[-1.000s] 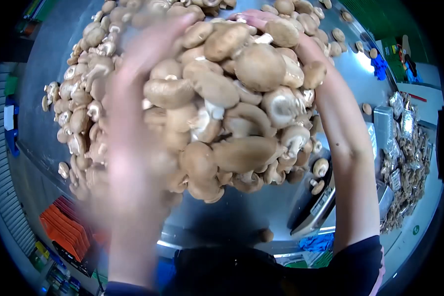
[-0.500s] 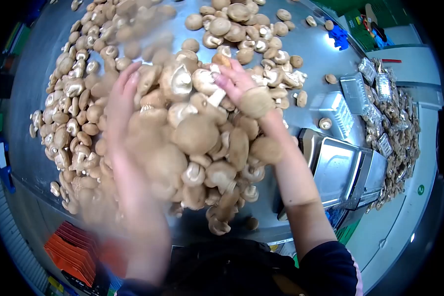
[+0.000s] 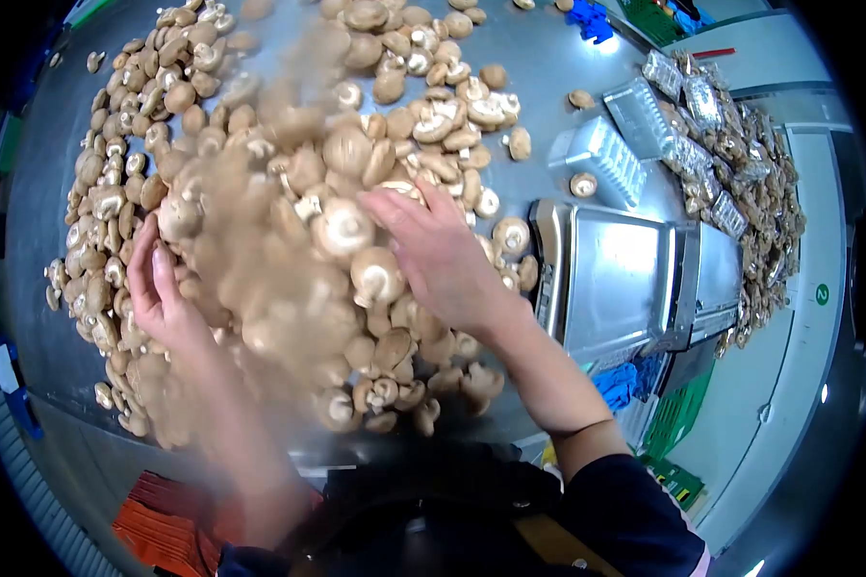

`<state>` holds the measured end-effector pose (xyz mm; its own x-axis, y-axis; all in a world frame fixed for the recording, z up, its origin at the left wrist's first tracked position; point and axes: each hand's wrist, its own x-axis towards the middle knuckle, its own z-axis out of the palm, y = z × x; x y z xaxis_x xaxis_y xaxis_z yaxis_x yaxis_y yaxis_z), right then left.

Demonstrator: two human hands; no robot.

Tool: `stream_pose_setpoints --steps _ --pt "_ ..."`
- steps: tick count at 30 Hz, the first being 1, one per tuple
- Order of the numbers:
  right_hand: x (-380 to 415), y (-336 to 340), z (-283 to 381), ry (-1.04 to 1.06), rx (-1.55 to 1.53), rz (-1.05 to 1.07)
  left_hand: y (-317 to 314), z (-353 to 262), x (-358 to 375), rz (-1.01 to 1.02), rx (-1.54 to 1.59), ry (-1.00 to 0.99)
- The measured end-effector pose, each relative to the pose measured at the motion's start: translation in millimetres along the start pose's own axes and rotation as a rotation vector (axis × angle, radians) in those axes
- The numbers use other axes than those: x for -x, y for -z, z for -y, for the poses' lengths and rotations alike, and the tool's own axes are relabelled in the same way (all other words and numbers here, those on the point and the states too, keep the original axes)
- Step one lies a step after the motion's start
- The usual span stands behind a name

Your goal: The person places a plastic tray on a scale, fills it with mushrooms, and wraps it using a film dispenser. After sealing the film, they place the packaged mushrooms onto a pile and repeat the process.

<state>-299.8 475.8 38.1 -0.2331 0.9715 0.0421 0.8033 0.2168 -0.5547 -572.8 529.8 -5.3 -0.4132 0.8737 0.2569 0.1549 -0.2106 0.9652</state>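
Note:
A heap of brown shiitake mushrooms [image 3: 346, 231] lies on the steel table [image 3: 529, 72], many with pale stems and undersides showing. Its middle is smeared by motion. At the heap's left side is my left hand [image 3: 164, 298], cupped, with thumb and fingers apart, just below a pale-brown mushroom [image 3: 180, 217]. My right hand [image 3: 443, 255] lies over the right side of the heap. Its bent fingers close on a mushroom [image 3: 404, 188] that is partly hidden behind them. A large mushroom [image 3: 377, 277] with its underside up sits beside the right palm.
To the right stands a weighing scale [image 3: 616, 279] with a steel pan. Clear plastic punnets [image 3: 601, 159] are behind it, beside many film-wrapped mushroom packs [image 3: 741, 192]. A blue glove [image 3: 592, 19] lies at the far edge. Orange-red crates [image 3: 168, 519] stand at lower left.
My hands have moved apart; the left has gone left and down, the right down onto the heap. Mushrooms between them have shifted and blurred. The view has turned slightly.

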Motion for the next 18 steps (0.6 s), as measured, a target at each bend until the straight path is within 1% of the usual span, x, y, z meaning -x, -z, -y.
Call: stream_pose_setpoints --steps 1,2,3,4,6,7,8,9,10,11,12,13,14,16,17,18 --pt "8.1 2.2 -1.4 0.073 0.034 -0.001 4.4 -5.6 11.6 0.008 -0.135 -0.131" --pt "15.8 4.9 -3.9 0.150 0.066 -0.001 7.8 -14.2 29.0 0.003 -0.124 -0.113" --pt "23.2 14.3 -8.9 0.157 -0.088 0.046 14.2 -18.3 46.1 0.009 -0.159 -0.106" --pt "35.0 21.9 -13.4 0.151 -0.202 0.024 21.6 -20.1 63.8 0.011 -0.191 -0.104" --pt "56.5 42.7 -23.2 0.070 -0.324 0.084 42.0 -22.4 99.8 0.079 -0.281 -0.097" --pt "65.9 53.7 -33.8 0.031 -0.351 0.087 52.8 -25.4 118.9 0.097 -0.413 -0.062" --pt "71.7 63.2 -49.8 0.084 -0.199 0.007 63.3 -28.6 138.4 0.112 -0.545 -0.026" --pt "78.6 74.6 -73.7 0.042 -0.206 -0.084 71.2 -28.2 158.7 0.145 -0.551 -0.059" --pt "77.6 93.2 -92.7 -0.034 -0.149 -0.124 78.9 -25.8 181.6 0.177 -0.558 -0.091" --pt "82.5 102.3 -130.8 -0.116 -0.048 -0.233 90.2 -18.6 207.0 0.223 -0.665 -0.164" --pt "81.1 118.9 -162.4 -0.126 0.064 -0.281 90.8 -29.5 231.5 0.287 -0.713 -0.124" --pt "83.6 132.4 -198.7 -0.103 0.290 -0.297 83.3 -42.0 255.2 0.329 -0.718 -0.044" --pt "85.6 143.6 -237.1 -0.142 0.354 -0.283 75.8 -52.6 276.9 0.371 -0.721 0.037" --pt "93.6 156.4 -304.0 -0.249 0.471 -0.233 69.0 -51.3 320.6 0.463 -0.757 0.071" --pt "99.1 158.4 -335.2 -0.316 0.521 -0.196 63.2 -51.1 331.9 0.653 -0.937 0.032" --pt "102.9 159.7 -362.2 -0.381 0.572 -0.155 49.8 -45.9 341.9 0.682 -0.920 -0.008"
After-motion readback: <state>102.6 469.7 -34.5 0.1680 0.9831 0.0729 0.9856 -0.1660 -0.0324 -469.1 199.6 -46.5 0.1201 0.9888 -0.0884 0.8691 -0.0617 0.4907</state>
